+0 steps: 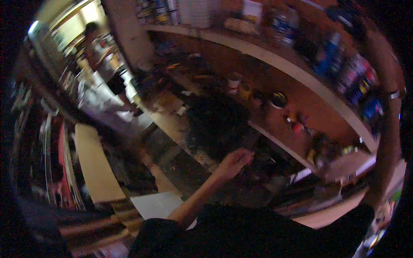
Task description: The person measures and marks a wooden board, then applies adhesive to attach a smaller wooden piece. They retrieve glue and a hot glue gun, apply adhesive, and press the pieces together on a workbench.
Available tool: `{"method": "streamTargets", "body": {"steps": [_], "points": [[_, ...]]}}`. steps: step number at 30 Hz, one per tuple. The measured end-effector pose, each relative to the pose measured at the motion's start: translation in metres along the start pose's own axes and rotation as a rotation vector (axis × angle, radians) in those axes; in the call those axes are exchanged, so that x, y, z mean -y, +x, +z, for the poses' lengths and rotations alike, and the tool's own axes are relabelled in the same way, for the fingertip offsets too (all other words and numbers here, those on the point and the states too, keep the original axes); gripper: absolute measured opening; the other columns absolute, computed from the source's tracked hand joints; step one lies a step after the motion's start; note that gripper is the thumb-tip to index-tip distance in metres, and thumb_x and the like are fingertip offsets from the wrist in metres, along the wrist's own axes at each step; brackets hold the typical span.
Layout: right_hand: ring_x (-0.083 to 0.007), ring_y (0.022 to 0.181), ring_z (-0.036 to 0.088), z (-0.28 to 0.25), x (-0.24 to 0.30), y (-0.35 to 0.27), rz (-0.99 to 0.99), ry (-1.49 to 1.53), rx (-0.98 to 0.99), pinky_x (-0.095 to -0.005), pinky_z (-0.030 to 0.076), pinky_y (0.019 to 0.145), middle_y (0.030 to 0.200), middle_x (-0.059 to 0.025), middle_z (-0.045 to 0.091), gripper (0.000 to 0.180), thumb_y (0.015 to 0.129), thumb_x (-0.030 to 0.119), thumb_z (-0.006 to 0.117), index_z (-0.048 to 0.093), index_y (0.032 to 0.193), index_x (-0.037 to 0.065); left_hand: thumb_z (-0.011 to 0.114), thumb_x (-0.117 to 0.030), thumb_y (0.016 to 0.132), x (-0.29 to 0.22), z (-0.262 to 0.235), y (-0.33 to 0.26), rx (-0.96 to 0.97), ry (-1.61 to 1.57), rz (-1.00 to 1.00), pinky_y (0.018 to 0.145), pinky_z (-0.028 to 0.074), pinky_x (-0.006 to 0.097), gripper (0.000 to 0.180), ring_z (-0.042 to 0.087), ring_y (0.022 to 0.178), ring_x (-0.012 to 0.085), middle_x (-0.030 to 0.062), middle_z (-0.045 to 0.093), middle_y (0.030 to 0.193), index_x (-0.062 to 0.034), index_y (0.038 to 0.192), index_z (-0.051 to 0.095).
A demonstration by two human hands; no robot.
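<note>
My left hand (238, 160) reaches forward over a cluttered, dark workbench, its fingers curled in a loose fist. Nothing shows in it, though motion smears the outline. A large black shape (219, 122), too dark to identify, lies just beyond it. On the right side my right arm is raised, with a band (393, 95) around the wrist. The right hand (365, 28) is up in the dark top right corner, close to a dark bluish item (343, 18). Its fingers are too dim and blurred to read.
A long shelf (275, 53) carries boxes and blue containers (329, 53). Under it stand a white cup (234, 81) and a yellow-and-black roll (278, 99). A white sheet (157, 205) and a wooden board (97, 165) lie at lower left. Another person (101, 58) stands in a lit doorway.
</note>
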State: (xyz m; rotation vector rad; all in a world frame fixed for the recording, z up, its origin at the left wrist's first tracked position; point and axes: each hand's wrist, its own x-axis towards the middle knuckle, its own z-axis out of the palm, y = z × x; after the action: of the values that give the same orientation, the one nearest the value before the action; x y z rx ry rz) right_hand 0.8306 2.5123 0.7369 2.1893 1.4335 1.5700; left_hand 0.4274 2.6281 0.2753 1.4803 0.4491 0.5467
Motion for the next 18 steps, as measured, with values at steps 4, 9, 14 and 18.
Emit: {"method": "streamTargets", "body": {"steps": [4, 9, 14, 18], "points": [[-0.0447, 0.104, 0.065, -0.118, 0.166, -0.076, 0.244, 0.313, 0.31, -0.05, 0.055, 0.09, 0.13, -0.0259, 0.059, 0.066, 0.083, 0.033, 0.076, 0.051, 0.135, 0.001, 0.057, -0.022, 0.103, -0.078, 0.01, 0.022, 0.134, -0.221, 0.334, 0.098, 0.046, 0.033, 0.035, 0.058, 0.106, 0.0169, 0.0065, 0.063, 0.118, -0.0044, 0.133, 0.056], [-0.044, 0.101, 0.065, -0.156, 0.232, -0.212, 0.475, 0.448, 0.221, -0.0482, 0.055, 0.088, 0.125, -0.024, 0.059, 0.061, 0.08, 0.036, 0.079, 0.055, 0.122, -0.002, 0.058, -0.042, 0.101, -0.142, 0.136, 0.028, 0.041, -0.507, 0.482, 0.101, 0.044, 0.037, 0.054, 0.057, 0.113, 0.0181, 0.0079, 0.056, 0.132, -0.0076, 0.141, 0.046], [-0.0378, 0.107, 0.062, -0.189, 0.24, -0.334, 0.692, 0.88, 0.25, -0.0435, 0.053, 0.09, 0.114, -0.0176, 0.06, 0.052, 0.078, 0.025, 0.082, 0.057, 0.117, 0.0, 0.061, -0.05, 0.098, -0.117, 0.179, -0.027, 0.206, -0.551, -0.122, 0.076, 0.051, 0.029, 0.054, 0.06, 0.097, 0.0161, 0.0051, 0.06, 0.118, -0.0114, 0.134, 0.05], [-0.0299, 0.102, 0.062, -0.227, 0.226, -0.42, 1.095, 0.942, 0.33, -0.0398, 0.052, 0.086, 0.107, -0.0135, 0.062, 0.047, 0.077, 0.016, 0.083, 0.058, 0.114, 0.003, 0.055, -0.055, 0.098, -0.052, 0.234, -0.058, 0.434, -0.572, -0.33, 0.082, 0.055, 0.035, 0.055, 0.065, 0.099, 0.02, 0.0057, 0.065, 0.113, -0.0104, 0.13, 0.054]]}}
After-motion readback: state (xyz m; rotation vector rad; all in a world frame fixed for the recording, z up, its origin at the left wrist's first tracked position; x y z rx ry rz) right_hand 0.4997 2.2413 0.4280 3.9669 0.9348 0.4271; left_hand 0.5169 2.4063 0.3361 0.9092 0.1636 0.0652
